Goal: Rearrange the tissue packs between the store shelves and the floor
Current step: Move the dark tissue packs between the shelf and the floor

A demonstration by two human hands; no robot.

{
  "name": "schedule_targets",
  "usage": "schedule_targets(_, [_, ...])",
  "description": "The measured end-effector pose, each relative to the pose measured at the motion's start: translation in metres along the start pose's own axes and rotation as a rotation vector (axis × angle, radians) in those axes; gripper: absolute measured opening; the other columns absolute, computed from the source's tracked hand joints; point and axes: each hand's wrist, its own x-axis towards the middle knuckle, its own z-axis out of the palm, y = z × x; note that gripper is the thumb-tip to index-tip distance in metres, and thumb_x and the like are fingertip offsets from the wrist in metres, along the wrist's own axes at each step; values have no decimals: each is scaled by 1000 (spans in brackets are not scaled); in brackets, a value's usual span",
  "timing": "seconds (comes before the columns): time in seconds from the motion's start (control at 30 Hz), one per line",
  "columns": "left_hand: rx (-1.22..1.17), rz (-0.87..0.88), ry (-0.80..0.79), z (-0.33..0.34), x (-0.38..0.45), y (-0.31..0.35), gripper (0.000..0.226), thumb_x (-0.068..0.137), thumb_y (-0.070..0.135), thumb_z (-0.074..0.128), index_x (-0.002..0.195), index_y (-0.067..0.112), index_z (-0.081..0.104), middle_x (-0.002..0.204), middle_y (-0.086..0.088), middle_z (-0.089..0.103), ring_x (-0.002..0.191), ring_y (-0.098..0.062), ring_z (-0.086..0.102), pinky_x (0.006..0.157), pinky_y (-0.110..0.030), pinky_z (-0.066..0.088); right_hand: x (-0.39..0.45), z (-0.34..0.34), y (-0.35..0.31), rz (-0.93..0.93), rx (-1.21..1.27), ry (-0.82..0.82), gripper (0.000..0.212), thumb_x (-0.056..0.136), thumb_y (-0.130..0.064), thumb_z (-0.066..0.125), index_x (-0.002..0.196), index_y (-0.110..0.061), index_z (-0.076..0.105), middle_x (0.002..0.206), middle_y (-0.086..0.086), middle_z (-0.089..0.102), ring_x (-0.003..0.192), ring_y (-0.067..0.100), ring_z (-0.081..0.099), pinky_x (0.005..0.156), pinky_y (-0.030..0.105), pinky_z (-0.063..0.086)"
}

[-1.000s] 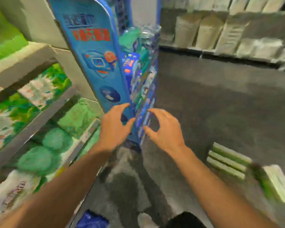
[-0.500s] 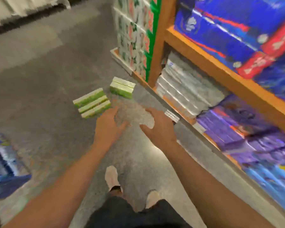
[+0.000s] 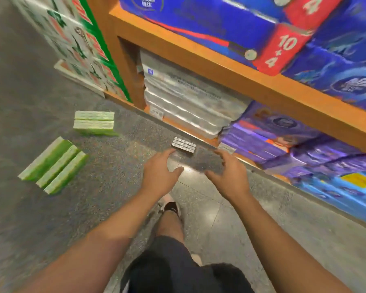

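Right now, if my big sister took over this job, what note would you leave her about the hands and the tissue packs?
Left hand: open, holding nothing, above the floor.
Right hand: open, holding nothing, beside the bottom shelf.
Small gray pack: on the floor by the shelf edge, just past both hands.
Three green packs: side by side on the floor, to the left.
Two stacked green packs: on the floor, farther back.
White packs and purple packs: stacked on the bottom shelf.
Done: some packs lie on the floor.
Left: probably grab the gray pack next; the floor packs remain unshelved.
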Motion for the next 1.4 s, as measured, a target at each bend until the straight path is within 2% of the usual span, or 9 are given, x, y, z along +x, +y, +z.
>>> schedule_targets(0.33, [40,-137,-233,134,226,-136,72,82,39,70,144,29,36,118,-9,59,99,-27,59,85,-36,50,242,195,71,165,-60,-150,71,73,-36,81,134,-19,48,125,9,59,112,28,56,95,40,49])
schedule_targets(0.43, [96,-161,-260,207,284,-193,75,81,35,69,146,31,32,135,-6,47,116,-25,51,95,-30,40,301,274,121,218,-126,-197,67,76,-41,78,131,-16,50,120,15,60,109,36,58,86,39,49])
schedule_targets(0.57, [77,-156,-288,307,354,-268,86,79,26,71,133,61,15,147,-2,30,109,-20,57,86,-35,52,364,372,188,211,-160,-156,78,72,-31,79,138,-34,37,147,6,42,128,35,45,101,41,43])
schedule_targets(0.63, [36,-108,-279,347,385,-291,93,79,21,72,129,68,10,157,-5,17,129,-25,45,98,-44,47,388,407,218,225,-118,-131,85,68,-27,84,139,-36,38,151,6,35,128,36,45,103,44,45])
schedule_targets(0.73, [32,-116,-247,385,411,-309,86,77,25,72,148,40,25,156,-15,17,139,-40,26,111,-50,32,406,440,245,122,-108,-126,78,71,-25,81,139,-28,44,137,10,48,114,33,54,91,34,47])
schedule_targets(0.8, [-66,-112,-171,395,405,-317,76,77,19,74,144,28,39,148,-12,34,135,-28,35,109,-34,36,405,446,248,94,-94,-83,63,76,-14,74,134,-26,50,125,7,54,108,28,56,87,30,46])
schedule_targets(0.9, [-155,-170,-91,365,375,-312,72,75,16,81,139,22,48,129,-3,49,118,-12,49,90,-8,35,382,427,228,19,-102,-150,66,78,-12,71,138,-29,47,135,7,49,117,28,53,98,39,46])
schedule_targets(1.03, [-41,-244,-4,268,319,-280,81,68,36,83,141,30,47,130,-13,49,111,-27,52,96,-30,41,342,369,159,-154,-137,-220,67,76,-20,78,134,-33,47,135,2,53,116,26,57,98,41,49])
schedule_targets(1.4, [-147,-620,717,-112,73,-115,78,64,38,85,134,31,52,120,-5,54,113,-24,53,98,-34,43,197,144,-226,-1008,-113,-515,65,75,-28,75,136,-21,53,145,2,46,130,26,47,105,42,41])
